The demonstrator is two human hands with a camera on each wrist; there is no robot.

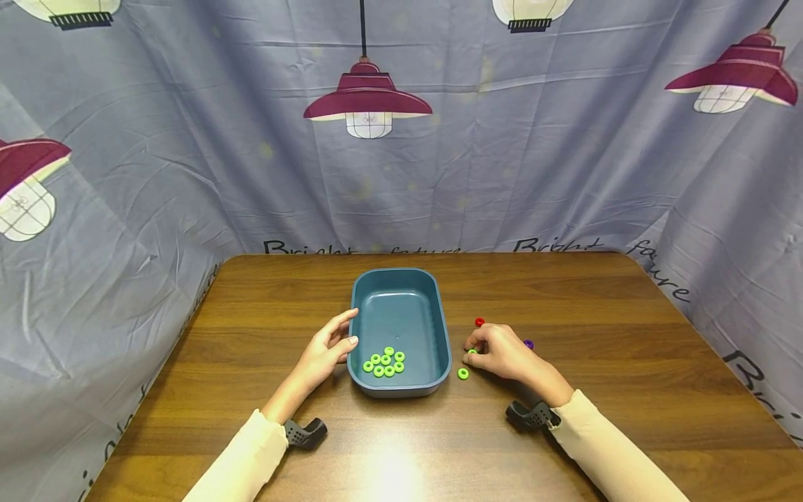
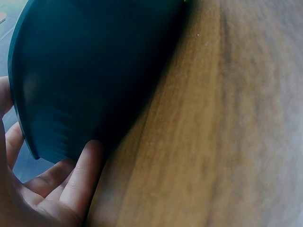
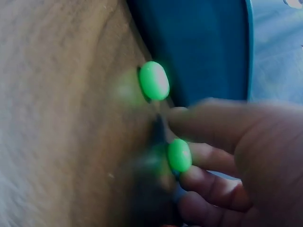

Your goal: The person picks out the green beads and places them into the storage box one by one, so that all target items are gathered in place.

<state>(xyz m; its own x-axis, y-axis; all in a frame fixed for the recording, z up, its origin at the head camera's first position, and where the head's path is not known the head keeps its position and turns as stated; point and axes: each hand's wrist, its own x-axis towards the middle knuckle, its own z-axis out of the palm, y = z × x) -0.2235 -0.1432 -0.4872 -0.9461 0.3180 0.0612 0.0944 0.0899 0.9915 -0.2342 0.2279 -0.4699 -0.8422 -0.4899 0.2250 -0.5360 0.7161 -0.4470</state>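
A dark teal rectangular bin [image 1: 397, 392] sits mid-table with several small green rings [image 1: 385, 360] grouped at its near end. My left hand [image 1: 330, 347] rests against the bin's left side; its loosely extended fingers touch the outer wall, as the left wrist view shows. To the right of the bin, my right hand [image 1: 502, 352] is low over the table, thumb and fingers curled round a green ring [image 3: 180, 155]. A second green ring [image 3: 154, 81] lies on the wood by the bin, near the thumb tip.
Just beyond the right hand lies a red ring [image 1: 479, 322]. A purple ring [image 1: 529, 344] shows partly behind that hand's back. The brown wooden table [image 1: 270, 286] ends at a printed grey curtain [image 1: 263, 139] at the back and sides.
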